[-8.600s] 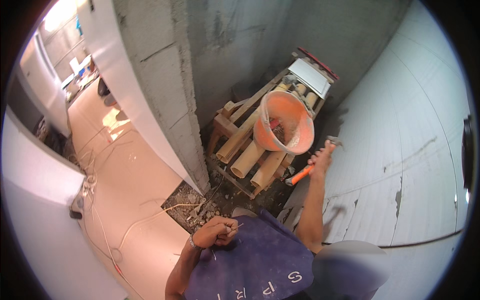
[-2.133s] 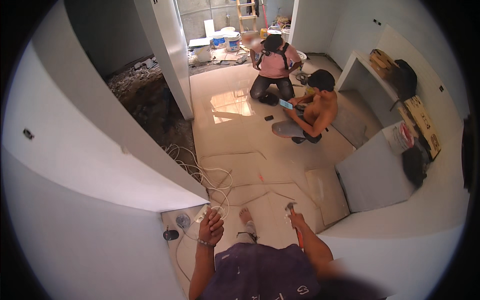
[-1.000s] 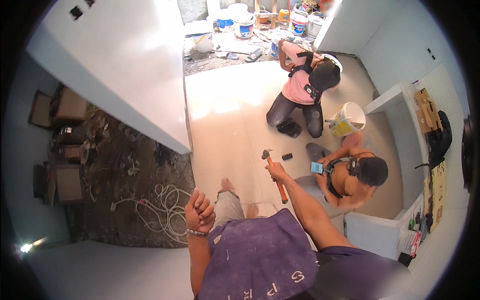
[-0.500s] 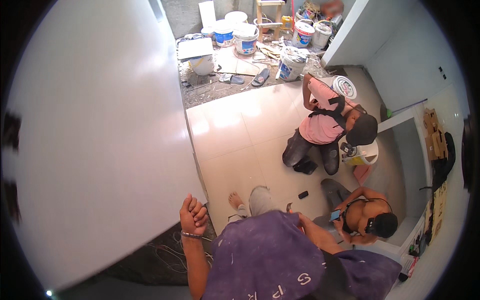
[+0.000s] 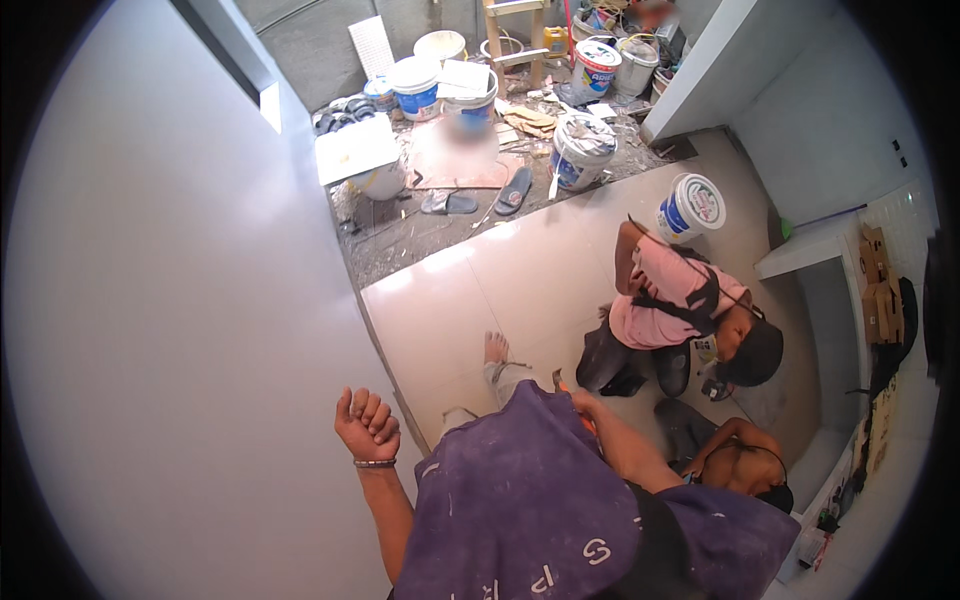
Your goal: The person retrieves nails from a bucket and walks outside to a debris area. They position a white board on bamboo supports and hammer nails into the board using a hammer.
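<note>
My left hand (image 5: 370, 424) is raised beside the pale grey wall panel (image 5: 190, 330), with a beaded bracelet on its wrist. Its fingers curl into a loose fist and nothing shows in them. Low at my side, partly hidden by my purple shirt (image 5: 520, 490), my right hand (image 5: 586, 403) is closed round an orange-handled tool (image 5: 558, 380). A short metal end of that tool sticks out ahead of the hand; its exact kind is hard to make out. My bare foot (image 5: 496, 347) is on the glossy cream floor tiles (image 5: 440, 330).
Two people are low on my right: one in a pink shirt (image 5: 670, 305), one bare-backed (image 5: 745, 460). A lidded bucket (image 5: 690, 208) stands behind them. Beyond the tiles lie slippers (image 5: 514, 191), a board-topped bucket (image 5: 380, 181), more paint buckets (image 5: 582, 150) and a wooden ladder (image 5: 535, 45).
My view has moved forward toward the rubble area, and my bare foot has stepped ahead. My left hand stays in a loose fist; the orange-handled tool stays in my right.
</note>
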Demonstrator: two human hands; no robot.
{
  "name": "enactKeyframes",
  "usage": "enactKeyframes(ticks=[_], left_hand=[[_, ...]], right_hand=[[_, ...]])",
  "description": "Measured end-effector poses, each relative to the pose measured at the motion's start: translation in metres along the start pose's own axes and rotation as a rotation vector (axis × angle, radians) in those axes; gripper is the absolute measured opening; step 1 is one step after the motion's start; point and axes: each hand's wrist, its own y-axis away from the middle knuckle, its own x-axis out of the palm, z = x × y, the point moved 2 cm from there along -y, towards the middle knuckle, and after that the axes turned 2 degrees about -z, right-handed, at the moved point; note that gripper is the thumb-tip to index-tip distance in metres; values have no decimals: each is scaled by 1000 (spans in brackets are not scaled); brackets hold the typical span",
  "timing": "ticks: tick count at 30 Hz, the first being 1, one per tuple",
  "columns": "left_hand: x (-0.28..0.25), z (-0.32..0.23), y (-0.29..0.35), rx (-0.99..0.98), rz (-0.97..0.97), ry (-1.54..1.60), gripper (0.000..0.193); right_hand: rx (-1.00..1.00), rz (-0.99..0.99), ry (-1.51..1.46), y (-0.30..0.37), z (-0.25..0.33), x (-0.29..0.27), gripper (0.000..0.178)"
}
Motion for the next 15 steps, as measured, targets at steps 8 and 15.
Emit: enactKeyframes(ticks=[8, 15], left_hand=[[96, -37, -131, 15, 88, 101, 45], [132, -88, -249, 2, 27, 53, 42]], right_hand=[[-39, -220, -217, -64, 224, -122, 24], [-114, -219, -311, -120, 348, -144, 22]])
